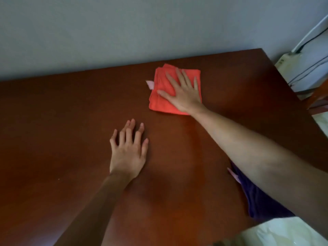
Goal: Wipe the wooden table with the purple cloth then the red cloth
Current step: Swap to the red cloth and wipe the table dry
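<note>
**Right hand flat on the red cloth, purple cloth set aside**

The person's right hand (182,93) lies palm down on the folded, square red terry cloth (160,96), which sits on the far half of the dark reddish-brown wooden table (71,107), close to the table's back edge and the pale grey wall (124,29). The fingers are straight and spread apart, pressing on the cloth's upper surface; the thumb stretches out to the left across the fabric. None of the fingers curl round the cloth. A small pale pink label (150,84) sticks out from the cloth's left edge onto the wood.

The left hand (127,150) rests on the bare tabletop nearer the person, well apart from the red cloth and to its lower left. Its fingers are slightly bent and fanned apart, with the fingertips touching the wood; it holds nothing.

The dark purple cloth (260,201) lies crumpled at the near right part of the table, partly hidden beneath the right forearm. A pale pink tag (234,176) shows at its left side.

Beyond the table's right corner stands a white appliance with dark cables (305,68), and part of a reddish wooden chair (317,100) shows beside it.
</note>
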Demonstrator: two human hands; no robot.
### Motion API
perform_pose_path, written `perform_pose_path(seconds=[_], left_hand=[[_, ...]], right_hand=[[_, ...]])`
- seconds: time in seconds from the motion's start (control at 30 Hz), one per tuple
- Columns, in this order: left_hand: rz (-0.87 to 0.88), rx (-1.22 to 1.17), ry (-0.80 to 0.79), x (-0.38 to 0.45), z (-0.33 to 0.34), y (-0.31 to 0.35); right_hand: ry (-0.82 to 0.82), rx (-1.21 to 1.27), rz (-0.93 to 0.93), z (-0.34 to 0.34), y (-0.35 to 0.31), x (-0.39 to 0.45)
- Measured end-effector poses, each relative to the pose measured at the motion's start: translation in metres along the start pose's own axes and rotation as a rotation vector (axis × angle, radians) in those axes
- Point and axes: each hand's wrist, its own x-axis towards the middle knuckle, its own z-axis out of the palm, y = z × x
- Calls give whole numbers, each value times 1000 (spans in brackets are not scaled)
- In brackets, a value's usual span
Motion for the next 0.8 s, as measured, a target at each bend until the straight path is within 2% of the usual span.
perform_pose_path(seconds=[0.17,0.23,0.33,0.4,0.53,0.63,0.73,0.8], left_hand=[[-27,-47,-27,2,-3,1],[-58,-77,-37,-1,-5,6],[-178,-125,-78,-2,-8,24],[-253,-117,-126,-2,-12,38],[-315,-143,-176,-1,-25,63],[-289,-214,-179,1,-30,84],[-235,-260,-130,13,-30,98],[-214,-287,-82,28,-28,105]], right_hand=[[142,-11,-76,21,13,-153],[124,-32,-94,26,19,-236],[131,-73,-120,33,27,-348],[141,-107,-140,38,30,-383],[107,-116,-99,40,29,-376],[115,-116,-158,44,30,-361],[126,-60,-202,38,38,-319],[142,-20,-129,34,45,-271]])
